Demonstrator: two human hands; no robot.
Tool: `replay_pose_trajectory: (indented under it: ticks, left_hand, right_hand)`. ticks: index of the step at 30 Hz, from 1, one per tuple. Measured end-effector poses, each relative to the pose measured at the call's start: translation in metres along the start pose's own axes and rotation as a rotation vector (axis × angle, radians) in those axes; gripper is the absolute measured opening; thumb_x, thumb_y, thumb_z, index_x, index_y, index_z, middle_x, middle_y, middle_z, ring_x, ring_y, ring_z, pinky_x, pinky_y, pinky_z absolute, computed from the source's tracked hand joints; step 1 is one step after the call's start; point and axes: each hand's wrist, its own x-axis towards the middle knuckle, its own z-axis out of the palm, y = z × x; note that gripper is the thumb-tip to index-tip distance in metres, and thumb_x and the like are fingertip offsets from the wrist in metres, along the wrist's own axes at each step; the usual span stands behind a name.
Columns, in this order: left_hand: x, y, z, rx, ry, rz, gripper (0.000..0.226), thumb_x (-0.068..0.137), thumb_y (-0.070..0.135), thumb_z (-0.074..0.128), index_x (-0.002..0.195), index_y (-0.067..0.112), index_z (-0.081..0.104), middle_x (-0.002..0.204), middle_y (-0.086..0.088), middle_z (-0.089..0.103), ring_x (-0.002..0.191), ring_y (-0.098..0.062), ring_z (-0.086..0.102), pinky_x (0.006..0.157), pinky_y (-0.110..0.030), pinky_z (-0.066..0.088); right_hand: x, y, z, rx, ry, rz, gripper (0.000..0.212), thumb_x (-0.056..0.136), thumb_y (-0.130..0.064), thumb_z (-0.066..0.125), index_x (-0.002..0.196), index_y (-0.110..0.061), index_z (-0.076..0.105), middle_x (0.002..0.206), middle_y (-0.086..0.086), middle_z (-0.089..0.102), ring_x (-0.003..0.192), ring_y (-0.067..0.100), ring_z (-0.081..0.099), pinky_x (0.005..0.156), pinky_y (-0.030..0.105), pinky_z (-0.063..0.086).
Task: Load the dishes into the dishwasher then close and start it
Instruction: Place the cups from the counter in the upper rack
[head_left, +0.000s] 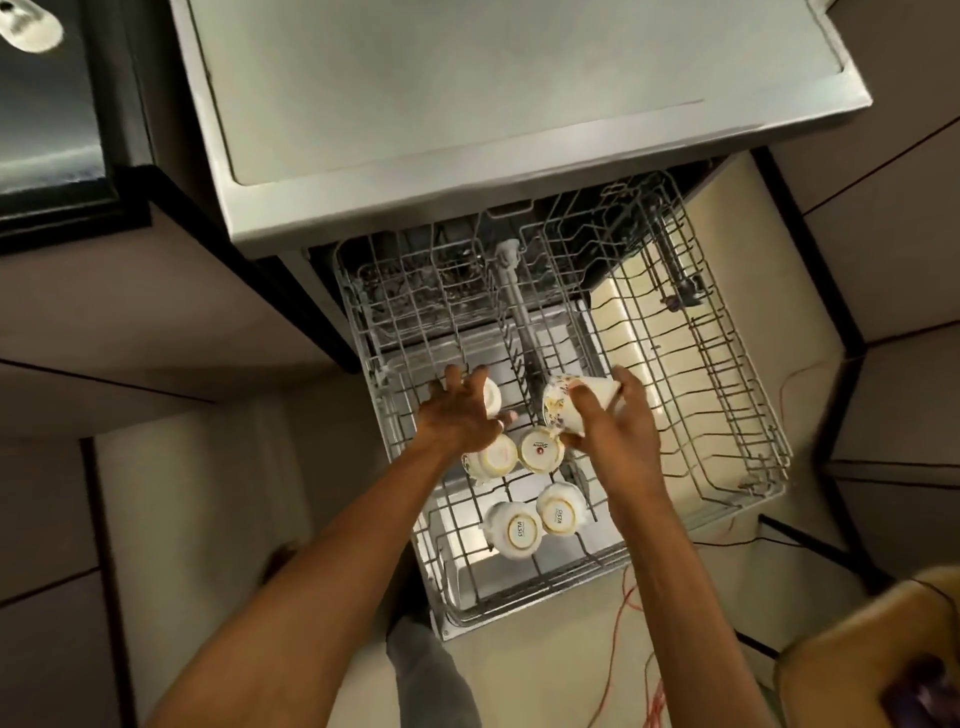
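Note:
The dishwasher stands open with its wire rack (727, 415) pulled out toward me. Several white cups with gold rims sit upside down in the rack's left part, among them one (542, 449) in the middle and two (517, 530) nearer the front. My left hand (462, 410) reaches over another upside-down white cup (491, 396), fingers spread and touching it. My right hand (615, 426) grips a white cup with a floral print (563, 402), tilted on its side above the rack.
The dishwasher's steel top (467, 104) juts out beyond the rack. The rack's right half holds nothing. Red and black cables (628, 623) lie on the floor to the right. A tan object (872, 660) sits at the bottom right; a dark cabinet (52, 130) at top left.

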Motion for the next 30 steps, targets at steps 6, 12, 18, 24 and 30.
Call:
replay_pose_trajectory:
  ticks: [6, 12, 18, 24, 30]
  left_hand:
    - [-0.017, -0.014, -0.023, -0.039, 0.064, 0.002, 0.077, 0.093, 0.068, 0.047, 0.153, 0.032, 0.014, 0.158, -0.007, 0.017, 0.143, -0.039, 0.029, 0.105, -0.053, 0.043]
    - [-0.023, -0.026, -0.030, -0.097, 0.084, -0.018, 0.076, 0.097, 0.050, 0.055, 0.155, 0.021, 0.015, 0.153, -0.014, 0.023, 0.139, -0.039, 0.037, 0.101, -0.050, 0.046]
    - [-0.028, -0.022, -0.029, -0.114, 0.092, -0.004, 0.073, 0.096, 0.048, 0.058, 0.151, 0.020, 0.021, 0.151, -0.011, 0.027, 0.138, -0.036, 0.037, 0.100, -0.050, 0.045]
    - [-0.037, -0.027, -0.028, -0.116, 0.073, 0.081, 0.073, 0.096, 0.048, 0.058, 0.152, 0.017, 0.021, 0.149, -0.014, 0.031, 0.135, -0.038, 0.038, 0.104, -0.050, 0.044]
    - [-0.047, -0.027, -0.035, -0.111, 0.053, 0.113, 0.072, 0.097, 0.047, 0.058, 0.152, 0.018, 0.022, 0.150, -0.014, 0.034, 0.136, -0.038, 0.037, 0.106, -0.051, 0.042]
  right_hand:
    - [0.066, 0.018, 0.044, -0.813, -0.131, -0.281, 0.065, 0.095, -0.032, 0.066, 0.146, -0.006, 0.037, 0.138, 0.023, 0.043, 0.117, 0.039, 0.055, 0.083, 0.031, 0.043]
    - [0.096, 0.052, 0.066, -1.042, -0.240, -0.306, 0.072, 0.092, -0.031, 0.067, 0.152, -0.013, 0.031, 0.140, 0.022, 0.042, 0.118, 0.044, 0.054, 0.094, 0.046, 0.053]
    - [0.101, 0.057, 0.075, -1.195, -0.277, -0.343, 0.075, 0.095, -0.032, 0.066, 0.153, -0.013, 0.022, 0.145, 0.018, 0.037, 0.126, 0.039, 0.051, 0.103, 0.047, 0.049]
    - [0.101, 0.072, 0.074, -1.114, -0.265, -0.301, 0.077, 0.089, -0.023, 0.075, 0.148, -0.013, 0.027, 0.142, 0.017, 0.034, 0.120, 0.043, 0.052, 0.100, 0.048, 0.050]
    - [0.096, 0.063, 0.081, -1.165, -0.265, -0.276, 0.080, 0.089, -0.023, 0.074, 0.150, -0.015, 0.023, 0.142, 0.017, 0.034, 0.125, 0.041, 0.048, 0.100, 0.046, 0.050]
